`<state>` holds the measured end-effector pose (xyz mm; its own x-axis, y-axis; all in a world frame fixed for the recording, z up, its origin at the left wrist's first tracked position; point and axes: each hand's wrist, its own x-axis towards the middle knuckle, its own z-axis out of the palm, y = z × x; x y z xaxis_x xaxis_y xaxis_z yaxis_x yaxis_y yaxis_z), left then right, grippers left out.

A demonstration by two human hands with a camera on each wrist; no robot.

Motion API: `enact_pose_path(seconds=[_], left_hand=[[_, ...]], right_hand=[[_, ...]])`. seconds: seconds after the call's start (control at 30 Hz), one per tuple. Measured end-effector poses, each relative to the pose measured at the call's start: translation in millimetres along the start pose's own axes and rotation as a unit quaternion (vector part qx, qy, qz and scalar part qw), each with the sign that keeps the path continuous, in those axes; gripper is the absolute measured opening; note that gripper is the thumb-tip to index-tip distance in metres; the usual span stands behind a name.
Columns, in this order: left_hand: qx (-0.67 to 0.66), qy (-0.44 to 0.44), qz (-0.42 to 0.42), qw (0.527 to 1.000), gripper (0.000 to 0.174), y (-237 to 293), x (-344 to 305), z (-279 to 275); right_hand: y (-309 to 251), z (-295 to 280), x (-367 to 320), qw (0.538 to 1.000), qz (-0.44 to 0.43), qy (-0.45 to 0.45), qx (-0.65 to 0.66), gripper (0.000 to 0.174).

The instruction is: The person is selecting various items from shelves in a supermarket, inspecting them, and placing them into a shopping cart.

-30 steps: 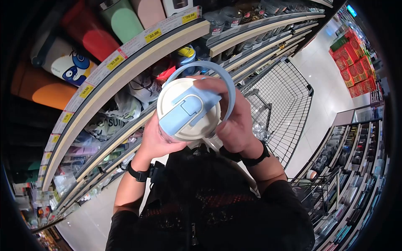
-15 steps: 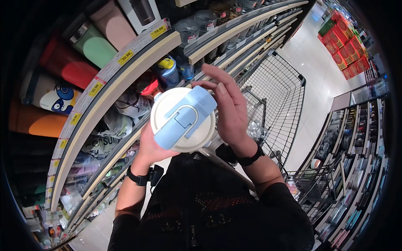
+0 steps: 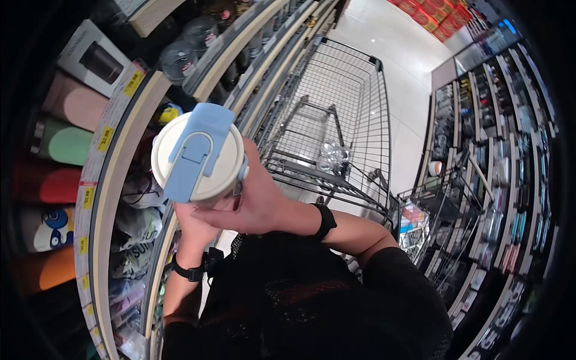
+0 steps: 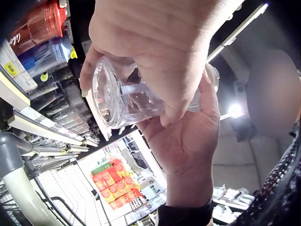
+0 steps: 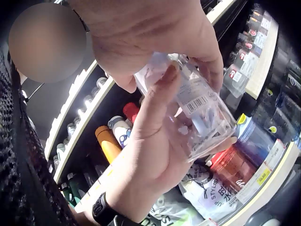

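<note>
A clear plastic drinking bottle (image 4: 141, 101) with a white lid and a light-blue flip cap (image 3: 198, 153) is held between both hands at chest height, its lid facing the head camera. My left hand (image 3: 195, 225) grips its body from the left; in the right wrist view the left thumb lies along the side near a barcode label (image 5: 196, 104). The right hand (image 3: 261, 201) wraps the bottle from the other side, just under the lid. In the left wrist view, the right hand's palm (image 4: 183, 146) shows against the bottle's side.
Shelves on the left hold tumblers, among them a green one (image 3: 69, 144) and a boxed one (image 3: 96, 60), behind a price strip (image 3: 99, 162). A wire shopping cart (image 3: 387, 120) stands ahead, with clear items (image 3: 333, 157) in it. Shelving (image 3: 480, 198) lines the right side.
My right hand lifted off the lid, then closed round the bottle's side. The blue loop raised over the lid earlier no longer shows. The bottle moved left in the head view as the view turned right.
</note>
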<state>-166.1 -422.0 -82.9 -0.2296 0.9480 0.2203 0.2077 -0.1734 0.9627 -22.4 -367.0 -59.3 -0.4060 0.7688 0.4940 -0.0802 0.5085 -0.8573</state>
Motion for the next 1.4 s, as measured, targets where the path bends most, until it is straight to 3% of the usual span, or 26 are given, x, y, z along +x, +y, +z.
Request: enact_pose_path(seconds=[0.07,0.1,0.13,0.2,0.23,0.27,0.33,0.4,0.53,0.6,0.67,0.77,0.87,1.0,1.07,1.4], left_hand=[[-0.021,0.024,-0.017,0.999,0.059,-6,1,5],[0.079,-0.090,0.009,0.993,0.071,-18,5,-8],[0.073,-0.101,0.011,0.992,0.071,-20,8,-9],[0.282,-0.183,0.172,0.926,0.087,-23,13,-6],[0.240,-0.208,0.082,0.945,0.097,-7,15,2],[0.209,-0.220,0.088,0.949,0.094,-7,19,9],[0.261,-0.257,0.120,0.923,0.080,-3,21,15],[0.277,-0.272,0.118,0.914,0.075,-14,15,21],[0.290,-0.304,0.159,0.893,0.055,-52,8,47],[0.291,-0.333,0.114,0.890,0.051,-67,3,56],[0.339,-0.332,0.070,0.878,0.048,-65,1,65],[0.350,-0.300,0.083,0.883,0.037,-73,-2,63],[0.368,-0.323,0.099,0.866,0.033,-73,4,65],[0.361,-0.333,0.100,0.866,0.039,-79,3,62],[0.370,-0.365,0.068,0.852,0.039,-76,4,59],[0.404,-0.370,0.083,0.832,0.038,-72,12,66]], right_hand=[[-5,-11,1,0.999,0.024,0.006,-0.043,0.107],[-5,-19,2,0.999,0.033,-0.004,-0.037,0.106],[-6,-29,2,0.999,0.042,-0.014,-0.031,0.105],[-6,-57,3,0.996,0.075,-0.013,-0.044,0.102],[1,-77,6,0.994,0.035,-0.004,-0.100,0.100],[8,-99,11,0.988,-0.005,0.002,-0.154,0.099],[2,-150,30,0.958,0.183,-0.052,-0.216,0.094],[37,-198,47,0.916,0.198,-0.108,-0.333,0.091],[167,-272,46,0.855,0.255,-0.190,-0.410,0.082],[250,-295,27,0.818,0.314,-0.222,-0.427,0.080],[323,-306,-1,0.777,0.377,-0.235,-0.447,0.081],[401,-315,-47,0.737,0.450,-0.246,-0.439,0.074],[445,-319,-82,0.705,0.501,-0.260,-0.429,0.072],[476,-326,-108,0.671,0.557,-0.264,-0.413,0.077],[492,-332,-123,0.672,0.556,-0.268,-0.409,0.077],[520,-344,-142,0.670,0.569,-0.265,-0.395,0.082]])
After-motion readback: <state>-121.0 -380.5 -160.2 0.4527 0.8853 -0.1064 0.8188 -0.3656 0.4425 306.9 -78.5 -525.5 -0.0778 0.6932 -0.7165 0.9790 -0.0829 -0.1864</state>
